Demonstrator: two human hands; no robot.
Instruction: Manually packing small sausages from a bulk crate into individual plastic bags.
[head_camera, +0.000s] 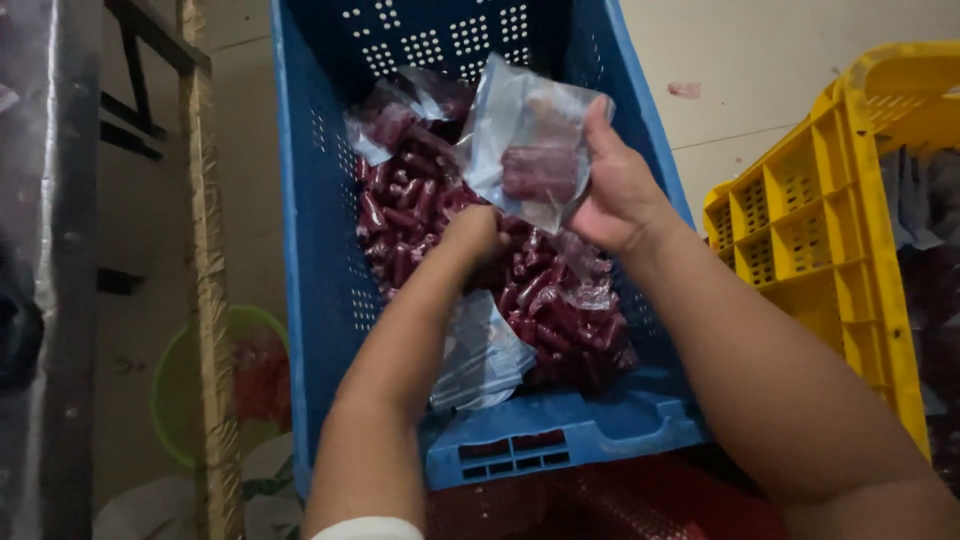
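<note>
Dark red sausage pieces (440, 215) heaped mid-frame inside tall blue perforated plastic crate (320, 300). Green plastic basin (175, 395) at lower left, outside crate. Left hand (473, 238) dug into heap, fingers buried; grip cannot be told. Right hand (620, 190), just right, pinches clear plastic bag (530, 150) part-filled with pieces. Yellow plastic crate (830, 230) at right edge.

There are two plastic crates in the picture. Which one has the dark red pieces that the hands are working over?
The blue crate in the middle, under both hands. The yellow crate stands apart at the right.
</note>
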